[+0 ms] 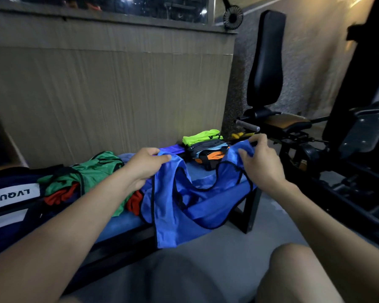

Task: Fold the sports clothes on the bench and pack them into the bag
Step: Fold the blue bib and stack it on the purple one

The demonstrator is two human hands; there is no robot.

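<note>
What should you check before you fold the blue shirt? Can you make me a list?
1. Left hand grips one shoulder strap of the shiny blue sleeveless mesh vest with black trim: ok.
2. Right hand pinches the other strap: ok.
3. Vest spread flat: not ok, it sags and its bottom hangs over the edge of the blue padded bench.
4. Room on the bench: not ok, the crumpled green vest crowds the left side.
5. Folded pile topped by a neon yellow-green garment ready: ok.
6. Dark bag with a white lettered panel open: cannot tell.
</note>
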